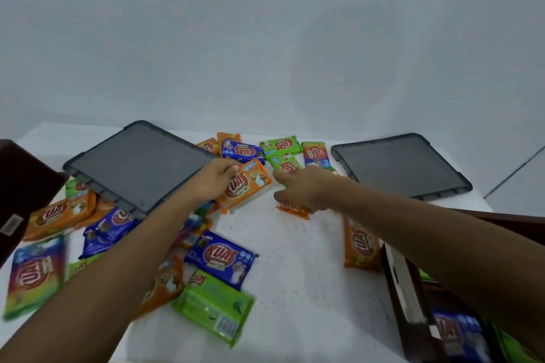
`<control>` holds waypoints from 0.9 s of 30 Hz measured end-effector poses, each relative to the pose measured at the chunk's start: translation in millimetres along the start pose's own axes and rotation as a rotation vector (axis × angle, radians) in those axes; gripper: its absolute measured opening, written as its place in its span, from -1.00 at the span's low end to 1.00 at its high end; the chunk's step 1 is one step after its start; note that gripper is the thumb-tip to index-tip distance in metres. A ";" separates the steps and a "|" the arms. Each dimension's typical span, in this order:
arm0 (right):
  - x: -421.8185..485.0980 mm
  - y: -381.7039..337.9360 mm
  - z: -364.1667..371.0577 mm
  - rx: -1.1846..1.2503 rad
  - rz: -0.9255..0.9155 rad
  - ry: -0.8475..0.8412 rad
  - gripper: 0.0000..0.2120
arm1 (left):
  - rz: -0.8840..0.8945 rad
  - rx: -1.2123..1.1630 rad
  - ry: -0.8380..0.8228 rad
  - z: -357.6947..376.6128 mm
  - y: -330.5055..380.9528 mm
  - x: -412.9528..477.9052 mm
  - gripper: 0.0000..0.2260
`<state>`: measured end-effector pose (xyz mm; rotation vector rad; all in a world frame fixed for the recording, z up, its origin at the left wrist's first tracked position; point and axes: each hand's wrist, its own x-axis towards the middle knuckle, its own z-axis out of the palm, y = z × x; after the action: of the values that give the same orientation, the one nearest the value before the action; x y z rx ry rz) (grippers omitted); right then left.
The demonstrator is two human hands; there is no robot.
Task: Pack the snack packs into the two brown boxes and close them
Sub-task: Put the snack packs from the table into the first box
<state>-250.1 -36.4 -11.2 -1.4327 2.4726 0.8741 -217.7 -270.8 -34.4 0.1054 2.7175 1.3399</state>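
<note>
Several snack packs in orange, blue, green and rainbow wrappers lie scattered on the white table [295, 259]. My left hand [213, 180] grips an orange pack [246, 186] lifted a little off the table near the middle. My right hand [303, 188] reaches over another orange pack [292, 209], fingers curled down onto it, forefinger stretched toward a green pack [287, 165]. One brown box [20, 188] shows at the left edge. A second brown box [418, 312] stands at the lower right with blue and green packs inside.
Two dark grey flat lids or trays lie at the back: one [138, 165] on the left resting over some packs, one [401, 168] on the right. A blue pack [221, 259] and a green pack [213, 306] lie near the front. A pale wall rises behind.
</note>
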 end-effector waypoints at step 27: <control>-274.4 44.0 26.8 1.904 0.483 0.751 -0.60 | 0.100 -0.220 -0.066 81.3 179.3 -45.1 -0.78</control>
<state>-145.1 199.1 96.0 -0.3046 2.2398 -1.8827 -160.1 -102.9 61.8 0.2635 2.5222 1.6212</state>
